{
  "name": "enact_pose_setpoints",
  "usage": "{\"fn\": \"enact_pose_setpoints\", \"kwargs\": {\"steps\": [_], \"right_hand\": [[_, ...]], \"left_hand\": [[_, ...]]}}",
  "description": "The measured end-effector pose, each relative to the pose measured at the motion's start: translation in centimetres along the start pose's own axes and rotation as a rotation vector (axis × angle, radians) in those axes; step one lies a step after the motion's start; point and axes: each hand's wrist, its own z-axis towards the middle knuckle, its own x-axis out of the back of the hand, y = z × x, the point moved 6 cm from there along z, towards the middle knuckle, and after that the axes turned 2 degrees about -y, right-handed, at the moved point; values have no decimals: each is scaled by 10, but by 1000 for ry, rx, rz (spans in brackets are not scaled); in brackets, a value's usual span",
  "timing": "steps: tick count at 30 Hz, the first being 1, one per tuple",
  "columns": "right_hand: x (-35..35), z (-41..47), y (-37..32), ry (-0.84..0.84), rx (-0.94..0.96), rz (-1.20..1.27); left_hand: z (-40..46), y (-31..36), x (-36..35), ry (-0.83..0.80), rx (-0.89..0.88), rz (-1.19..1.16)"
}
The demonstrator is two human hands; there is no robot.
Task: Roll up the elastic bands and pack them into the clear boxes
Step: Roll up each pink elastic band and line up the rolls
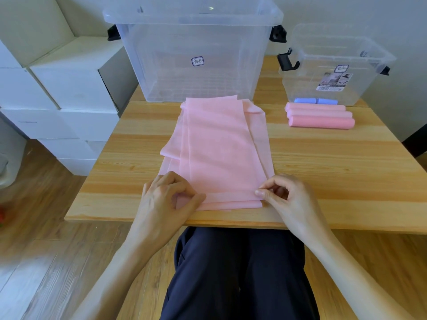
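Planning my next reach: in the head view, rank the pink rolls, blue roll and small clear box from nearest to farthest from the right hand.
1. Pink rolls, on the table's right side.
2. Blue roll, just behind them.
3. Small clear box, at the back right.

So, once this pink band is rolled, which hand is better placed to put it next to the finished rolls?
Probably the right hand. The finished rolls lie at the right of the table, before the small clear box; the left hand would have to cross the pink band.
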Motion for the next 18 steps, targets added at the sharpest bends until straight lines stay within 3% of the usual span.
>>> {"fn": "enact_pose_setpoints", "kwargs": {"steps": [18], "right_hand": [[0, 0, -3, 18, 37, -154]], "left_hand": [[-6, 0, 10, 68, 48, 55]]}}
